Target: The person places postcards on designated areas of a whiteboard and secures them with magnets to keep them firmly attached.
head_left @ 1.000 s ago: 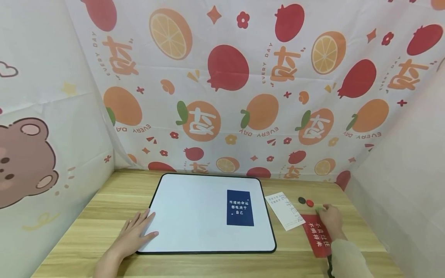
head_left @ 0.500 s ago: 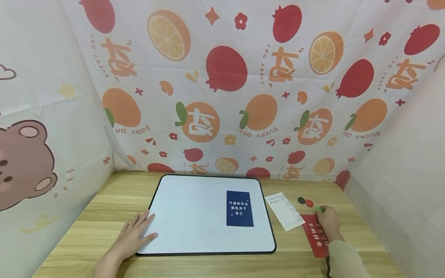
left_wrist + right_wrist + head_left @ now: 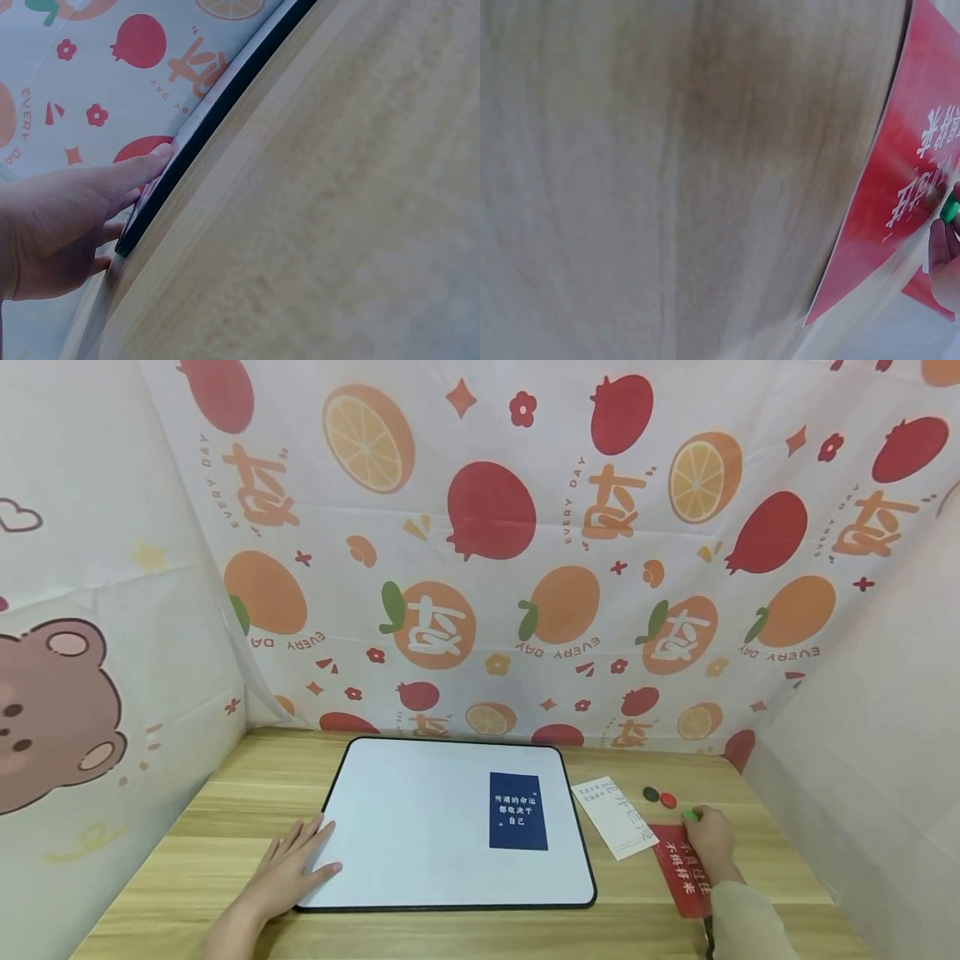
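Observation:
A whiteboard [image 3: 420,827] with a black rim lies on the table, a dark blue card [image 3: 517,811] with white writing on its right half. My left hand [image 3: 288,866] rests with spread, straight fingers on the board's left edge. In the left wrist view, the thumb of the left hand [image 3: 67,217] lies over the rim. Far to the right, my right hand [image 3: 711,842] pinches a small green round magnet [image 3: 691,815] at the top end of a red card [image 3: 681,872]. The right wrist view shows the green magnet [image 3: 950,208] between fingertips, partly cut off.
A black round magnet [image 3: 651,793] and a red one lie just beyond the red card. Between board and red card is a white printed card [image 3: 615,817]. A black object [image 3: 708,935] shows partly by the right sleeve. Printed cloth [image 3: 487,610] hangs behind the table.
The right hand has shifted slightly at the red card's top end, and the green magnet now shows more clearly at its fingertips. The left hand and the board stay put.

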{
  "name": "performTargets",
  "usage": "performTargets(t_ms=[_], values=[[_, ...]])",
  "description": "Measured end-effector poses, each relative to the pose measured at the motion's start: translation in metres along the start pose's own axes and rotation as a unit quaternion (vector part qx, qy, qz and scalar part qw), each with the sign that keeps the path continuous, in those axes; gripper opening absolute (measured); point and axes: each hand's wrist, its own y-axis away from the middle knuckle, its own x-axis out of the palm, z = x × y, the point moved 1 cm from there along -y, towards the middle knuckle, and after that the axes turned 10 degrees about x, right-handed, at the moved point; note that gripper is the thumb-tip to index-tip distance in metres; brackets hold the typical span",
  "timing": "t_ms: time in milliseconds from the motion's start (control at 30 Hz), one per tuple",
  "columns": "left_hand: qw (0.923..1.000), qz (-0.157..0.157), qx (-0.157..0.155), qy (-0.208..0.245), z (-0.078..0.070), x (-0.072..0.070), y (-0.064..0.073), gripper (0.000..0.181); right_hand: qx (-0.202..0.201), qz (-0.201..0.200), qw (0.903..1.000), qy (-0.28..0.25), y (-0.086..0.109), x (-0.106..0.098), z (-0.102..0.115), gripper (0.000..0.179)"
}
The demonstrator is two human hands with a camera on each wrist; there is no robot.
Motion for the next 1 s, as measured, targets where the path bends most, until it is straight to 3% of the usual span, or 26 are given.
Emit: performTargets(t_ms=[367,1000], values=[[1.0,0.003,-0.003,0.001,0.0,0.0,0.0,0.073,-0.01,-0.011,0.9999,0.0,0.005,-0.002,0.007,0.038],[0.9999,-0.008,0.009,-0.011,-0.003,0.0,0.001,0.07,-0.035,0.01,0.9993,-0.007,0.009,-0.004,0.019,0.04]])
